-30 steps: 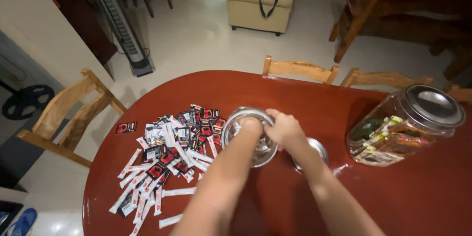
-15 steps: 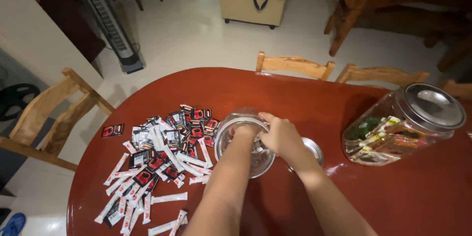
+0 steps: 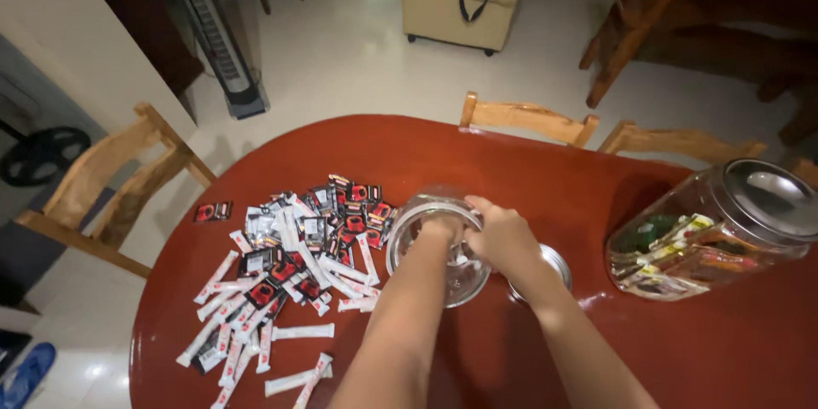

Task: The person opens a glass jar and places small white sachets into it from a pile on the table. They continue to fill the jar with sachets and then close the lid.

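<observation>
- A clear glass jar (image 3: 439, 249) is seen standing open near the middle of the red-brown table (image 3: 682, 349); every place below is given from this jar.
- The left hand (image 3: 440, 227) is pushed down through the jar's mouth; whether its fingers are spread or closed on anything cannot be told through the glass.
- The right hand (image 3: 504, 239) is clamped on the jar's right rim, fingers curled over the edge, forearm laid across the table.
- Judged from this, the jar is best kept pinned flat by the right hand while the left wrist is held straight, so the rim is not levered up.
- A metal lid (image 3: 545, 266) lies just right of the jar.
- Scattered sachets (image 3: 290, 264) are spread to its left.
- A lidded, filled jar (image 3: 720, 234) lies tilted well to its right.
</observation>
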